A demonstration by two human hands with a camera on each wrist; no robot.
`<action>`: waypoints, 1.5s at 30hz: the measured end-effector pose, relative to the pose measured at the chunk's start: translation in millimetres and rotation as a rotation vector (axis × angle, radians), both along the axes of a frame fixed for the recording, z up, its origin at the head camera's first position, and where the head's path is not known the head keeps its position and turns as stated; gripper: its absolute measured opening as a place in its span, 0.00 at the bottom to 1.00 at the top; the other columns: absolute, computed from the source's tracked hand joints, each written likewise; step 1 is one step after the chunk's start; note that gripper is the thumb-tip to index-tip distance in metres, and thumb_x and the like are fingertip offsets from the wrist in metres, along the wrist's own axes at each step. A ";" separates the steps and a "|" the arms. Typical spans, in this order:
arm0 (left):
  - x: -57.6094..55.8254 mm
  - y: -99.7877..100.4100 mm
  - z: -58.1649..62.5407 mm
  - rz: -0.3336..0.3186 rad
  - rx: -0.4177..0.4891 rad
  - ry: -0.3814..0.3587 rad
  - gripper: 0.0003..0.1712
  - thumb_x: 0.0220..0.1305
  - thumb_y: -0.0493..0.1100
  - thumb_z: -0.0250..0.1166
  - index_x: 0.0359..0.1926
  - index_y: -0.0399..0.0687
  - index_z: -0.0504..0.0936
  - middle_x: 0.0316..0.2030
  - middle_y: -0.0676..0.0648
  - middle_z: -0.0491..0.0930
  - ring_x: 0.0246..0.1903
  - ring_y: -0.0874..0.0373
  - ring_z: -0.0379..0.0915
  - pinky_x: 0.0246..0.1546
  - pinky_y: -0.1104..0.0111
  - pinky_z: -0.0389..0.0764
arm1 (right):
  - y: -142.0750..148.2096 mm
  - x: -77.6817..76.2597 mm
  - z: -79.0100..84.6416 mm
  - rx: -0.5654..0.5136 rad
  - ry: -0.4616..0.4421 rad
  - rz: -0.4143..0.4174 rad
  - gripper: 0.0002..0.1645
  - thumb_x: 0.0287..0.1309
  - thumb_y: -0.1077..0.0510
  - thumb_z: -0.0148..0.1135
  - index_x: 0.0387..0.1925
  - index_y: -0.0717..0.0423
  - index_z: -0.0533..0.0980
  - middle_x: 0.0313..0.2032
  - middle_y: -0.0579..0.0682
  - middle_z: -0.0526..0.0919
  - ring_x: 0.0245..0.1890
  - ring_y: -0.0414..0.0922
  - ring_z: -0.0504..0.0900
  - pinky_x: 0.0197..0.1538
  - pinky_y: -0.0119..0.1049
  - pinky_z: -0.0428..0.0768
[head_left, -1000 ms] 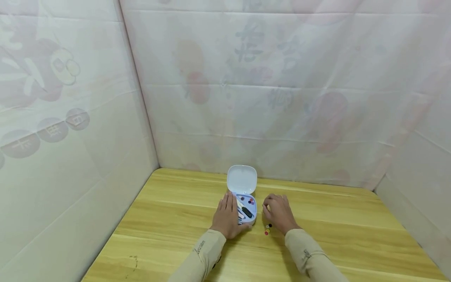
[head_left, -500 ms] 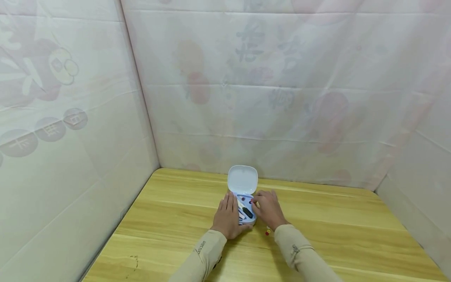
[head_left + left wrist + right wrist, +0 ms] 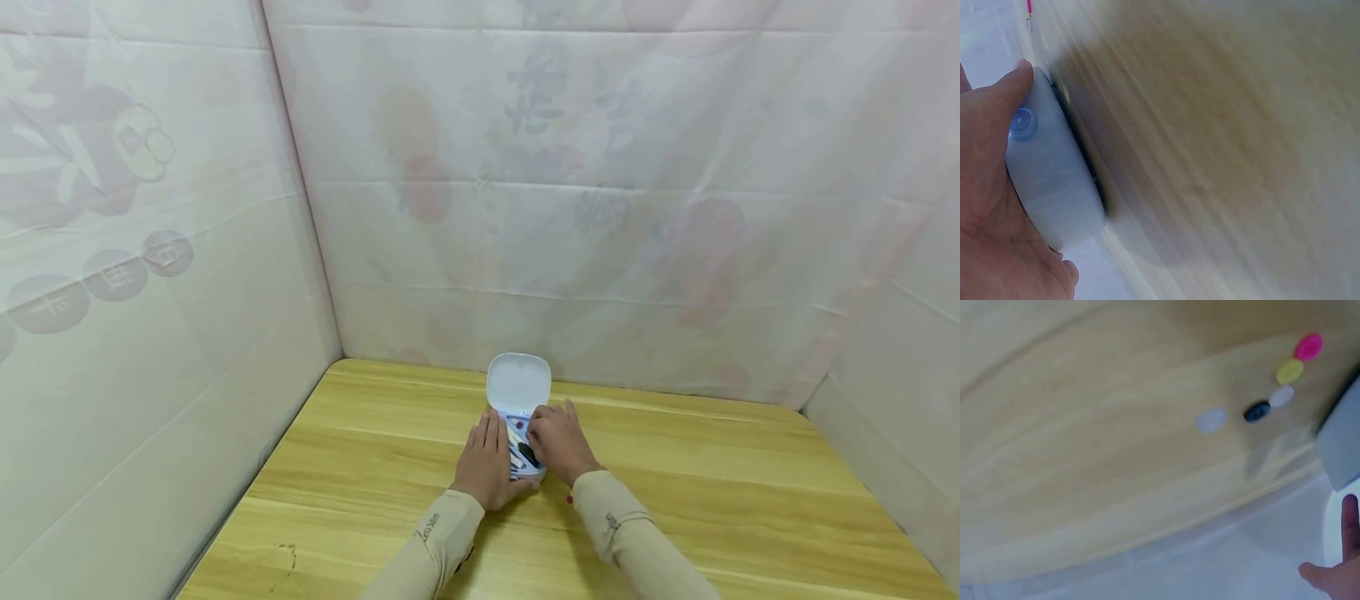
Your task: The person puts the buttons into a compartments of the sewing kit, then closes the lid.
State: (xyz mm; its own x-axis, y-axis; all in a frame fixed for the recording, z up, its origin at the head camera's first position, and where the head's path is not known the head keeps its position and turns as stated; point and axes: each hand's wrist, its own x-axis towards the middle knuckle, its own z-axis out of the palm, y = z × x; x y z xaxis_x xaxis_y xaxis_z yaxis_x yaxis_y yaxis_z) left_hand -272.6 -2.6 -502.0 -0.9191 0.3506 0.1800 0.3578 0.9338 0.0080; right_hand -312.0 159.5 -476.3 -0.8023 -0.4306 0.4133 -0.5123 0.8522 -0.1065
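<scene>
In the head view, the case (image 3: 534,473) stands open on the wooden table (image 3: 375,475), its white lid (image 3: 518,382) raised at the far side. The left hand (image 3: 482,468) lies along the case's left side, fingers straight and thumb at the near edge, covering part of the inside. The right hand (image 3: 561,439) reaches over the case's right side; its knuckles hide the fingertips, so I cannot tell whether they pinch anything. Inside the case, between the hands, shows a dark item (image 3: 528,454) (too small to name). A red-pink button (image 3: 569,499) lies right of the case's near corner, beside the right sleeve (image 3: 611,517).

In the left wrist view, the left palm is against the case, whose outer wall bears a blue knob (image 3: 1023,124); the other fingers are mostly hidden or cut off.

In the right wrist view, the case is cropped at the frame's edge. Beside it lie the red-pink button, a yellow button (image 3: 1289,371), a white button (image 3: 1281,397), a black button (image 3: 1257,411) and a blurred pale button (image 3: 1211,419). Only part of the right hand shows.
</scene>
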 end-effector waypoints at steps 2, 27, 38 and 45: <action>0.5 -0.2 1.0 -0.001 -0.001 -0.005 0.66 0.58 0.81 0.56 0.76 0.31 0.56 0.75 0.34 0.57 0.75 0.42 0.52 0.74 0.55 0.59 | -0.9 -1.0 2.4 0.034 -0.011 0.007 0.07 0.56 0.63 0.72 0.24 0.52 0.84 0.33 0.46 0.81 0.42 0.52 0.79 0.67 0.72 0.59; -1.0 0.0 -0.9 0.005 -0.042 0.015 0.67 0.58 0.83 0.53 0.76 0.32 0.56 0.76 0.35 0.56 0.75 0.43 0.51 0.74 0.56 0.59 | -2.5 -1.5 9.2 0.089 -0.062 0.021 0.06 0.61 0.62 0.69 0.30 0.51 0.87 0.37 0.47 0.82 0.44 0.53 0.78 0.66 0.72 0.60; 0.2 2.0 -0.2 0.001 -0.048 0.018 0.67 0.58 0.83 0.53 0.76 0.32 0.56 0.76 0.35 0.55 0.76 0.44 0.50 0.74 0.56 0.58 | 2.6 -1.1 6.3 0.025 -0.033 0.035 0.03 0.58 0.63 0.73 0.33 0.52 0.89 0.37 0.48 0.83 0.44 0.53 0.78 0.65 0.70 0.63; -0.9 3.7 -2.1 0.000 -0.035 0.021 0.68 0.57 0.83 0.54 0.76 0.31 0.56 0.75 0.34 0.57 0.75 0.43 0.52 0.74 0.56 0.58 | 8.4 0.8 7.2 -0.115 -0.032 0.060 0.03 0.54 0.64 0.75 0.32 0.58 0.88 0.35 0.50 0.83 0.39 0.52 0.78 0.58 0.62 0.71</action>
State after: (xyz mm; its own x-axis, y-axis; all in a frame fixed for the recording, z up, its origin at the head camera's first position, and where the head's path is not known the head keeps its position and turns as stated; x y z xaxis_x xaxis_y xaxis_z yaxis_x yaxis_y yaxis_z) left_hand -273.5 1.1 -504.1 -0.9153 0.3566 0.1871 0.3571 0.9335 -0.0322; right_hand -311.3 167.9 -469.1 -0.7904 -0.4292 0.4372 -0.5565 0.8013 -0.2195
